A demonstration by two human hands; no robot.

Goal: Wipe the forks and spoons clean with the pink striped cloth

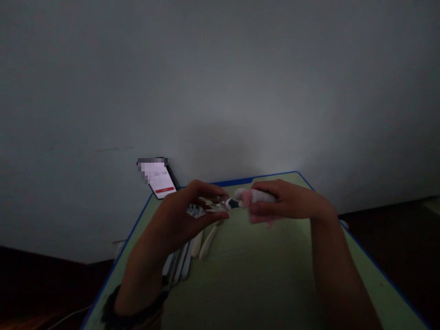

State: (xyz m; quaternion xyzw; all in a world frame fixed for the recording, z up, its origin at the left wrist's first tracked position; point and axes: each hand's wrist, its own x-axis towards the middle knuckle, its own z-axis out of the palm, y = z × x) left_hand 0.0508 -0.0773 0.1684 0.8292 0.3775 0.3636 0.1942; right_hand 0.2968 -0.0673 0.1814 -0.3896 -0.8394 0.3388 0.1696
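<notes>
Above the table, my left hand point(182, 208) has its fingers and thumb closed around the pronged end of what looks like a fork point(220, 205). A dark patch shows where the fork meets the cloth. My right hand point(280, 201) grips a pink and white cloth point(256, 201), which is bunched at the fork's other end and hides it. Below my left hand lie several utensils with grey handles point(185, 263), partly covered by that hand and wrist. Beside them are two cream-coloured handles point(205, 245).
The pale green table point(247, 279) has a blue edge and stands against a grey wall point(220, 82). At its far left corner a phone point(161, 178) with a lit screen leans on the wall. The room is dim.
</notes>
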